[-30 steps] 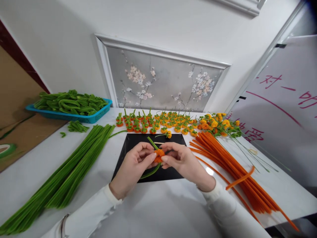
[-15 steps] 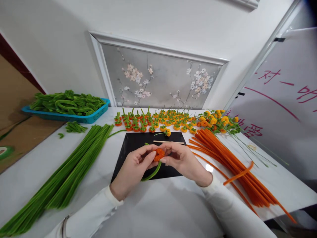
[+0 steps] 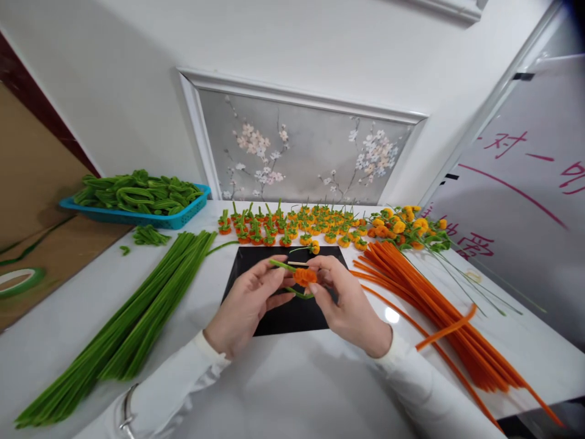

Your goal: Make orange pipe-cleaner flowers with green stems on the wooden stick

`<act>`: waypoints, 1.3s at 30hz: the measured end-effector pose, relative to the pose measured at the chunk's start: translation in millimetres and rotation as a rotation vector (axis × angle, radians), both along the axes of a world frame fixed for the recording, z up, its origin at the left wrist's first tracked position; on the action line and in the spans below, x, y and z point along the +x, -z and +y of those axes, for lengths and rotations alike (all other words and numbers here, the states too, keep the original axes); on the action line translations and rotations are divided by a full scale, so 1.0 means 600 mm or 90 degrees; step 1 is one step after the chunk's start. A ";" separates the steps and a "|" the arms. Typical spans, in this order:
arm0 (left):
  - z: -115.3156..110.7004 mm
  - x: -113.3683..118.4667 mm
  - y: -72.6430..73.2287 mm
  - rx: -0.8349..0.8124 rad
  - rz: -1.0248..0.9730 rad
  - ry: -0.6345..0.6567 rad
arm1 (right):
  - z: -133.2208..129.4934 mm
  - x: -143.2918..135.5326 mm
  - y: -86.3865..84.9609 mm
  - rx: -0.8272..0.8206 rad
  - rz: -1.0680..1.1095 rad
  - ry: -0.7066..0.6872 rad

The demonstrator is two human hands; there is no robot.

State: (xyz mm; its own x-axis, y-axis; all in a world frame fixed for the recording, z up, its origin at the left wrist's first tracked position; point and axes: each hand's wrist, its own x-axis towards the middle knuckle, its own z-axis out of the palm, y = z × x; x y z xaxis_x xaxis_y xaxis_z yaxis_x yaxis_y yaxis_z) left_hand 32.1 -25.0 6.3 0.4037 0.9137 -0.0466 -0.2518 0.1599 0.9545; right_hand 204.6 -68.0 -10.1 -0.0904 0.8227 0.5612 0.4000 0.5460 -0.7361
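A small ruffled orange pipe-cleaner flower (image 3: 305,277) is held up above the black board (image 3: 269,323), pinched between the thumb and fingers of my right hand (image 3: 350,302). A green pipe cleaner (image 3: 282,264) crosses the flower; one end sticks out to the upper left, and another part curves beneath it. My left hand (image 3: 249,302) has its fingers closed around the green pipe cleaner at the flower's left side, though the exact contact is partly hidden. Behind the hands, a thin pale stick (image 3: 298,263) and a yellow-orange flower on a thin stem (image 3: 314,247) lie on the board.
Green pipe cleaners (image 3: 137,311) lie bundled at left, orange ones (image 3: 439,311) at right. Rows of small flower heads (image 3: 297,225) line the back beside stemmed flowers (image 3: 397,227). A blue basket (image 3: 183,216) of green pieces stands back left. Green tape (image 3: 34,281) lies far left.
The orange flower has turned from ring-face view to side view and shifted slightly right. The green pipe cleaner's upper end now shows more. My left fingers have moved off the flower toward its left side.
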 end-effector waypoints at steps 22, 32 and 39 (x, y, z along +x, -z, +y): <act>0.007 0.005 -0.004 -0.130 -0.163 -0.192 | 0.007 0.002 -0.006 -0.201 -0.009 -0.031; -0.001 0.009 0.009 -0.009 0.090 -0.037 | 0.016 -0.001 -0.009 -0.149 0.039 -0.044; -0.011 0.016 0.021 0.119 0.267 0.185 | 0.028 -0.002 -0.022 -0.291 0.141 -0.148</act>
